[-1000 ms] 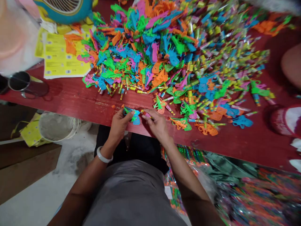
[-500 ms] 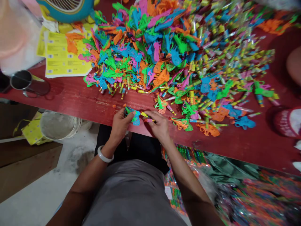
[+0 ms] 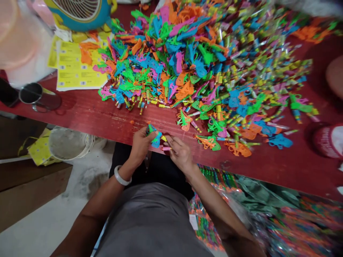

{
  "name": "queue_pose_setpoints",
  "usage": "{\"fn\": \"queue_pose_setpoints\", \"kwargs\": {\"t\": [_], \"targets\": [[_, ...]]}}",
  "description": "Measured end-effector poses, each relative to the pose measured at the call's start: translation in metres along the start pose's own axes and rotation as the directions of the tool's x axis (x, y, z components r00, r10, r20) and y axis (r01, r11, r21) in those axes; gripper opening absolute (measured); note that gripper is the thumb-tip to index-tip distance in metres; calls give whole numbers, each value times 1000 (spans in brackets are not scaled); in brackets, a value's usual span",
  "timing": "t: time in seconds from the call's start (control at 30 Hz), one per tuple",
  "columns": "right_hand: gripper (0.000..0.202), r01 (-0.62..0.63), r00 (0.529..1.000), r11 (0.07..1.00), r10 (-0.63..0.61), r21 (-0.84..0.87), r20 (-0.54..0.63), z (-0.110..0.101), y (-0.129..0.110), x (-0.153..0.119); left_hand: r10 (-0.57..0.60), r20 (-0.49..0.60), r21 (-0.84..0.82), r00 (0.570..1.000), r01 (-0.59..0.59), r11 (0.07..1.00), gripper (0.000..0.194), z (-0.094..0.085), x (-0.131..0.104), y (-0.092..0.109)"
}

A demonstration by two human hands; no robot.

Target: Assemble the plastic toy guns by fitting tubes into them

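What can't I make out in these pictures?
All in the head view:
Blue plastic piece: partly hidden by the left hand.
Pink tube: one end hidden by the right hand.
Yellow sheets: print too small to read.
Turquoise casing: cut off by top edge.
Red container: cut off by right edge.

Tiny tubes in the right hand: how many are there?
2. A yellow tube pokes from the right hand toward the blue plastic toy, and a pink tube sticks out just below it in the picture. The fingers may hide more.
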State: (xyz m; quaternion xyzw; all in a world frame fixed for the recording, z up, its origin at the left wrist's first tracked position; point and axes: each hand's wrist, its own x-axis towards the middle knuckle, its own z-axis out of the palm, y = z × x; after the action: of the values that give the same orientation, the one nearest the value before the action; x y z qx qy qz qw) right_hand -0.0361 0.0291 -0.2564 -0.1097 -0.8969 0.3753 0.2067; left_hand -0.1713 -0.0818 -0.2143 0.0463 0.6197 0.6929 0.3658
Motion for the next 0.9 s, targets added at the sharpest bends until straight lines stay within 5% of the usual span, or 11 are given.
{"fn": "queue_pose_setpoints", "kwargs": {"t": [0.1, 0.2, 0.27, 0.33, 0.4, 0.43, 0.53, 0.63, 0.9], "targets": [[43, 29, 999, 999, -30, -36, -35, -22, 7, 8, 28, 86, 97, 996, -36, 995, 27, 4, 7, 5], [42, -65, 955, 972, -5, -224, -297, -66, 23, 27, 199, 112, 308, 974, -224, 925, 29, -1, 27, 17], [44, -202, 845, 926, 0, -319, -535, -92, 30, 42, 411, -1, 503, 911, -355, 788, 32, -11, 48, 28], [41, -272, 785, 911, 24, -311, -619, -98, 30, 54, 592, -110, 702, 798, -359, 615, 41, -24, 72, 40], [34, -241, 843, 948, 100, -206, -528, -78, 23, 65, 676, -136, 828, 725, -291, 479, 51, -36, 95, 52], [30, -213, 888, 969, 140, -123, -438, -61, 18, 71, 681, -124, 860, 721, -265, 436, 54, -41, 105, 57], [25, -206, 962, 970, 224, 126, -154, -1, 2, 95, 612, -44, 897, 790, -239, 372, 46, -50, 122, 63], [20, -215, 976, 969, 217, 120, -3, 34, -5, 124, 561, -7, 914, 827, -222, 339, 39, -54, 115, 55], [31, -206, 948, 920, 272, -334, 163, 27, -12, 139, 570, 77, 898, 818, -305, 316, 41, -66, 64, 26]]}}
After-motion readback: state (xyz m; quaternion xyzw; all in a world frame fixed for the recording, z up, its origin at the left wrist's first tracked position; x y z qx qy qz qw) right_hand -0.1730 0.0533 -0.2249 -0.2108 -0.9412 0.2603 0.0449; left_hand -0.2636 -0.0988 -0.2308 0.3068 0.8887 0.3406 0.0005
